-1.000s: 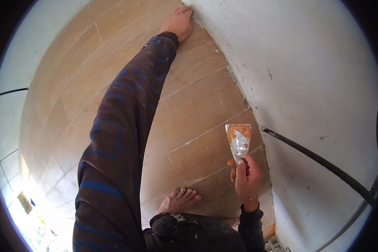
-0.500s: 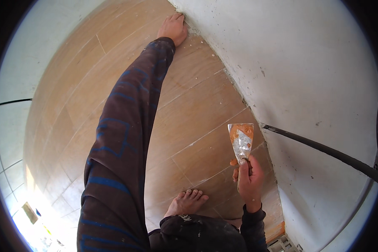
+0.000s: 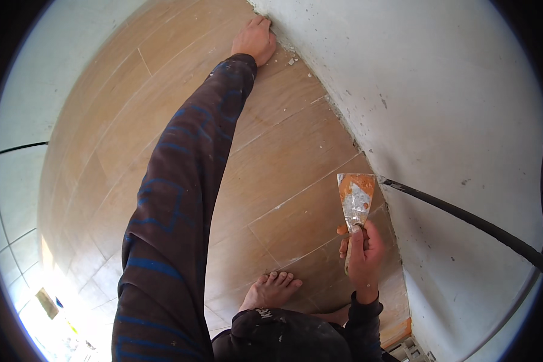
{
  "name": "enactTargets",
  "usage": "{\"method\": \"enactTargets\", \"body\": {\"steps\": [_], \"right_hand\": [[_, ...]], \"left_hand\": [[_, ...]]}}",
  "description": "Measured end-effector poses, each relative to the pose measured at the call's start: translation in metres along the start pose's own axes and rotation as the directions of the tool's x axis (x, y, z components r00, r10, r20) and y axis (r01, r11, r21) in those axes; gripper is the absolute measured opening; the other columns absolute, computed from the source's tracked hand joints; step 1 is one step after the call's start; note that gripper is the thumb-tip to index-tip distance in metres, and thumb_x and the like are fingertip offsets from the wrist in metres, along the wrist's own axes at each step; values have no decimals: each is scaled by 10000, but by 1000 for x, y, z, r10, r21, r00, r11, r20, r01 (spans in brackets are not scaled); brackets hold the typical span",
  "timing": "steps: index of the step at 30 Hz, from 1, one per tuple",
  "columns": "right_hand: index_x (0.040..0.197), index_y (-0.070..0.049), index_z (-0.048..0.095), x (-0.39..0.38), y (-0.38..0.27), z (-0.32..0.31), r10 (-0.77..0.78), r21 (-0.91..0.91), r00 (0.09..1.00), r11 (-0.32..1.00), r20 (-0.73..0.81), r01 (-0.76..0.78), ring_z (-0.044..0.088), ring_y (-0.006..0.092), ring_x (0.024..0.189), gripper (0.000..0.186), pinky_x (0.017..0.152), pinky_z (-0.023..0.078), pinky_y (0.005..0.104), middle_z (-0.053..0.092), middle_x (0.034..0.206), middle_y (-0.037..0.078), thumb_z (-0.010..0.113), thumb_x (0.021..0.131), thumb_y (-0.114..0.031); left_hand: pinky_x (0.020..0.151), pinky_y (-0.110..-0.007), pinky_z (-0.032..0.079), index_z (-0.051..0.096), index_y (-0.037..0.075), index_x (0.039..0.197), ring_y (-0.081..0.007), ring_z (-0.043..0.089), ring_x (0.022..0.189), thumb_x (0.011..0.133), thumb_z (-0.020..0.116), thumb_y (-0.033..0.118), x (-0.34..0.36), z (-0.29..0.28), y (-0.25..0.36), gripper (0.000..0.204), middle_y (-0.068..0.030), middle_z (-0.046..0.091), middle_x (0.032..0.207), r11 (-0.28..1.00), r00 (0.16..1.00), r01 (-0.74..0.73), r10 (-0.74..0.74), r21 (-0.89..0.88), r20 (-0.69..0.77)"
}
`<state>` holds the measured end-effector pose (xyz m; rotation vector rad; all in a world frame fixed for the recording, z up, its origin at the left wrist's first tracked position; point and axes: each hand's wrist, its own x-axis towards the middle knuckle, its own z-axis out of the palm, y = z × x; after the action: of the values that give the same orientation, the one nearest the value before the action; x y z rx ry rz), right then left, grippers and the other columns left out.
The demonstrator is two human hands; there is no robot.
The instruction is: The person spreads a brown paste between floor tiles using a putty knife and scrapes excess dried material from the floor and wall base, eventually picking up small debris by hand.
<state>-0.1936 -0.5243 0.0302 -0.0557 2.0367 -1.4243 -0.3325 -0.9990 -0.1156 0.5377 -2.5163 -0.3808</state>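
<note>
The right hand (image 3: pixel 364 250) grips a scraper (image 3: pixel 355 206) just below its blade (image 3: pixel 356 190), above the floor (image 3: pixel 283 163) at near right. It seems light and stiff, best held there, off the smeared metal. The left hand (image 3: pixel 255 42) rests far, beside the wall (image 3: pixel 440 108); its grip cannot be told.

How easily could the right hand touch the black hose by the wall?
Probably yes: the black hose is to the right of the right hand, and nothing visible stands between them. Grasping it looks harder, as that hand holds a scraper.
</note>
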Motion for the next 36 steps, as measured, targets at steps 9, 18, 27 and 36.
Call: {"method": "enactTargets", "body": {"steps": [9, 18, 27, 36], "right_hand": [[1232, 27, 606, 10, -1, 7, -4, 11, 998, 1000, 63, 3, 576, 56, 631, 234, 561, 480, 240, 737, 939, 66, 481, 1104, -123], [1241, 19, 603, 13, 5, -5, 11, 8, 1000, 1000, 14, -11, 583, 59, 636, 235, 563, 481, 238, 743, 971, 69, 479, 1104, -126], [1231, 21, 611, 14, 5, -6, -8, -2, 1000, 1000, 5, 8, 576, 58, 625, 232, 561, 480, 238, 745, 950, 69, 484, 1103, -125], [1132, 37, 617, 66, -43, 25, -206, -168, 971, 960, 119, 224, 568, 114, 602, 174, 558, 454, 300, 702, 827, 99, 513, 1066, -85]], "left_hand": [[1042, -475, 509, 663, 50, 1273, -383, 599, 1247, 941, 545, 93, -3, -5, -19, 355, -151, 641, 1335, 984, 990, -132, 136, -121, 28], [1096, -458, 477, 669, 34, 1275, -368, 579, 1280, 909, 546, 11, 0, -21, 3, 387, -150, 647, 1346, 954, 946, -99, 178, -282, 271], [1060, -457, 499, 682, 74, 1252, -378, 609, 1225, 889, 546, -20, 2, -14, -1, 399, -141, 673, 1302, 961, 951, -233, 257, -150, 171], [982, -468, 527, 680, 62, 1183, -413, 636, 1130, 901, 554, 3, -24, -13, 1, 315, -164, 680, 1217, 972, 983, -185, 182, -145, -35]]}}
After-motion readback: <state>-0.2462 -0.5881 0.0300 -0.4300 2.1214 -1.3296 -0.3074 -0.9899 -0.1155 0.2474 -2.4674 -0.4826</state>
